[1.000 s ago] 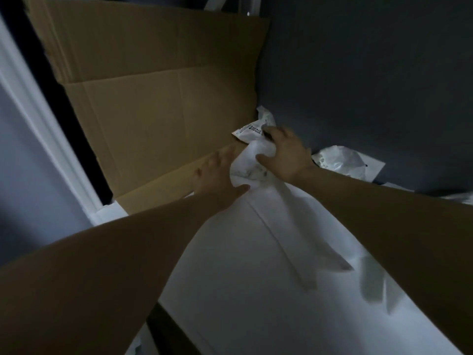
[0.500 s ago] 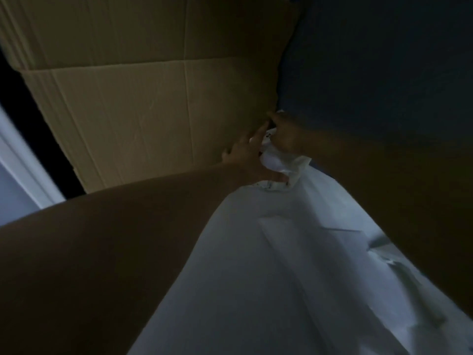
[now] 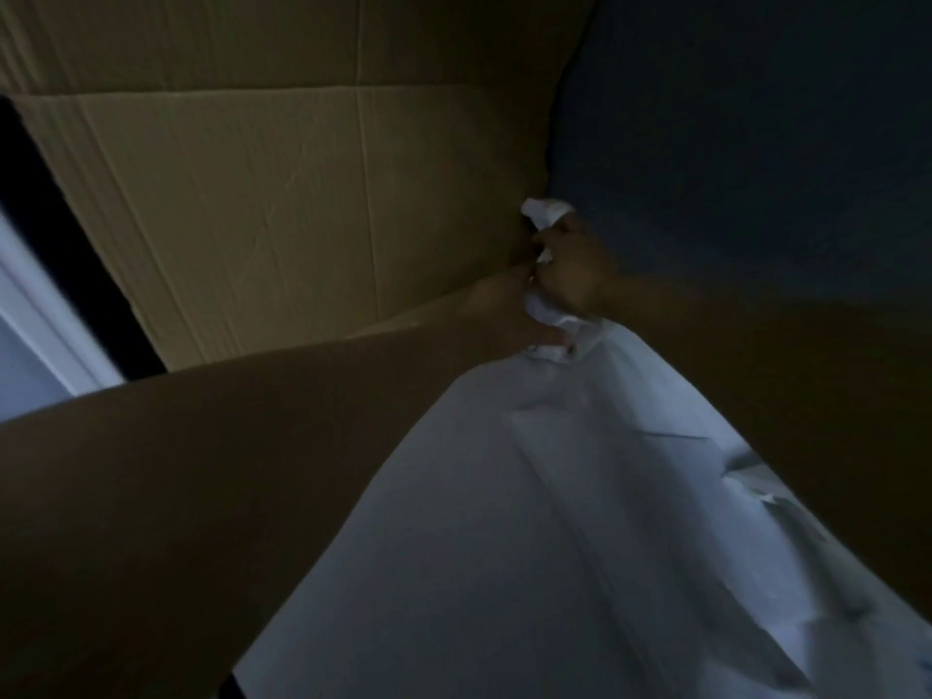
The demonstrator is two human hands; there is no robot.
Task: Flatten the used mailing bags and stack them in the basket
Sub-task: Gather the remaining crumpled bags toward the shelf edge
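A crumpled white mailing bag (image 3: 547,214) is bunched at the far corner where the cardboard meets the dark wall. My right hand (image 3: 575,267) is closed around its upper part, with a tuft of the bag sticking out above the fingers. My left hand (image 3: 509,315) presses on the bag's lower crumpled part (image 3: 552,327) from the left, fingers curled onto it. A large white bag or sheet (image 3: 529,522) lies spread flat below the hands, with a long crease running down it. No basket is visible.
Flattened brown cardboard (image 3: 282,194) leans behind the hands on the left. A dark blue-grey wall (image 3: 756,118) fills the right. A white frame edge (image 3: 45,315) runs down the far left. The scene is dim. Both forearms cover much of the lower view.
The view has moved closer and darkened. My right hand went from lying on the crumpled bag to gripping it and lifting its top toward the corner; my left hand closed onto its lower part.
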